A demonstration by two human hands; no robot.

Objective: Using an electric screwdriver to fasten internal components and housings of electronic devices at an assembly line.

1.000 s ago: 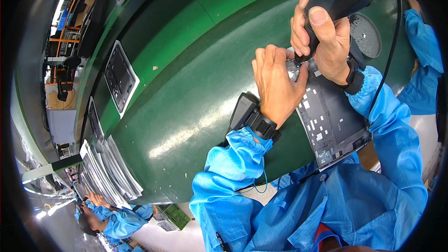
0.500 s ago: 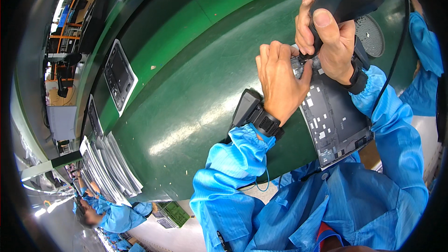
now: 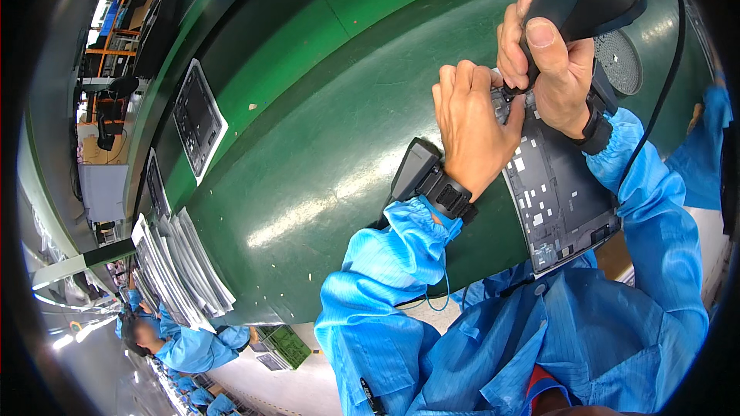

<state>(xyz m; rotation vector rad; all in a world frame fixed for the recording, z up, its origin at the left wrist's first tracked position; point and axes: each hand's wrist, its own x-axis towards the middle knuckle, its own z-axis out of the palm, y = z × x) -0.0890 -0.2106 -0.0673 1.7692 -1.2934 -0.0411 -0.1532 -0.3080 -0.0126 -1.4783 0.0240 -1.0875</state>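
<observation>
My right hand [image 3: 561,85] is closed around a black corded electric screwdriver [image 3: 590,0], held upright with the thumb along its side. The tool's tip points down at the far end of a flat dark device panel [image 3: 574,208]. That panel carries many small white patches and has a pale edge; its near end reaches the table edge by my body. My left hand [image 3: 472,135] grips the far left corner of the panel, its thumb close beside the tool's tip. Whatever lies under the left fingers is hidden.
A round perforated dish [image 3: 619,62] sits beyond my right wrist. Stacked panels in pale sheets [image 3: 181,266] lie at the left, with a similar panel [image 3: 199,119] farther back. The screwdriver's black cord [image 3: 672,92] hangs on the right. Co-workers in blue sit on both sides.
The view has shifted slightly, so hands and panel sit a little farther right. The screwdriver stays in my right hand with its tip at the panel's far end.
</observation>
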